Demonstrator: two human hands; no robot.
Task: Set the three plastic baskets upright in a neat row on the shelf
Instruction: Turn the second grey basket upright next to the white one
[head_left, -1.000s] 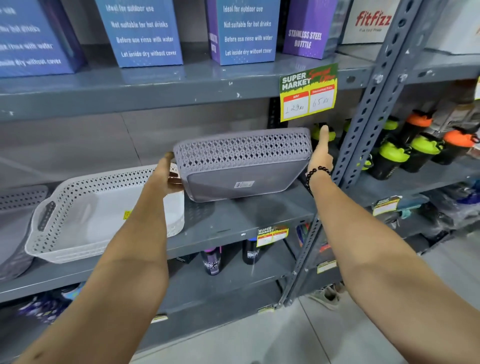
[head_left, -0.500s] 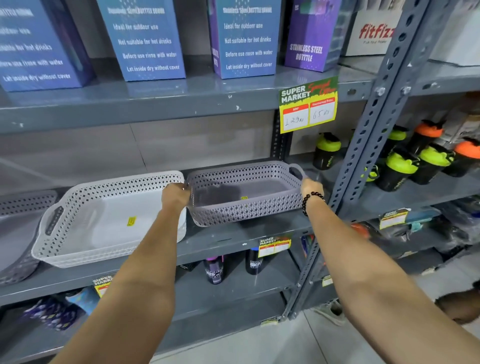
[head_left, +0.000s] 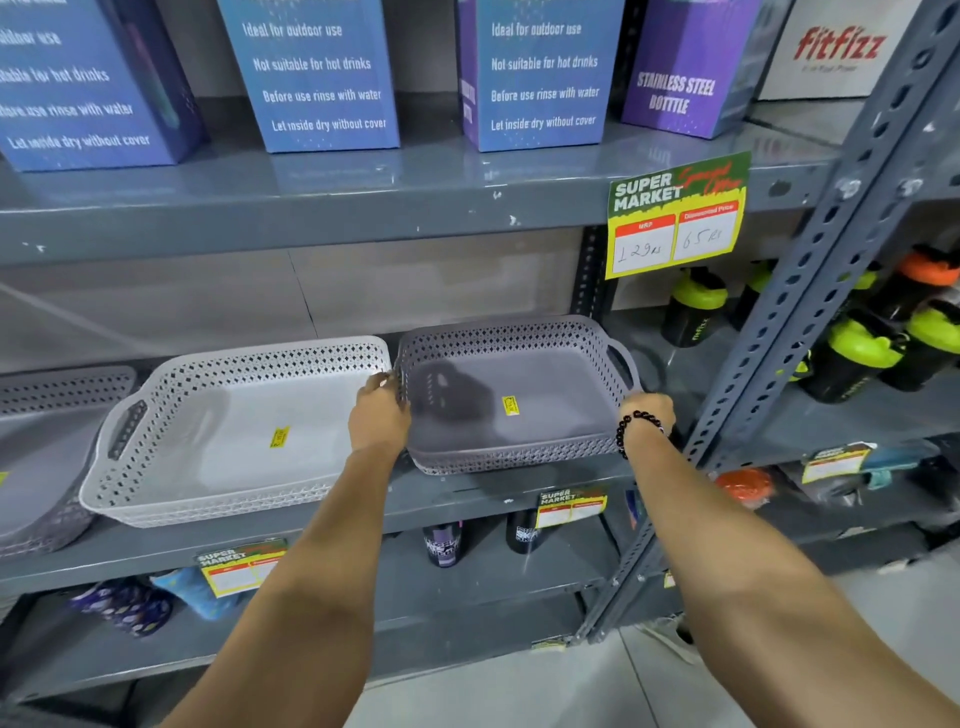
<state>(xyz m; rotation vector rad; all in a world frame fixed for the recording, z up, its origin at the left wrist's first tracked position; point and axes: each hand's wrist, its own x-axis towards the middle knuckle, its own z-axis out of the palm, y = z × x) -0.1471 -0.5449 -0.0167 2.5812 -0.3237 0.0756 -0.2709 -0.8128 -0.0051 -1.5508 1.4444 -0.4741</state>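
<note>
Baskets sit upright in a row along the front edge of the shelf (head_left: 467, 496). At the far left, a grey basket (head_left: 47, 452) is cut off by the frame edge, so I see only its right part. Next to it sits the white basket (head_left: 234, 431), whole, a yellow sticker on its floor. My left hand (head_left: 378, 415) is closed over the left end of the purple-grey basket (head_left: 511, 400), in the narrow gap between the two; its fingertips are hidden behind the wall. That basket sits near the shelf's right end, beside the upright post (head_left: 810, 306). My right hand (head_left: 647, 413), a beaded bracelet (head_left: 631, 428) at the wrist, wraps the near right corner; I cannot make out its fingers.
</note>
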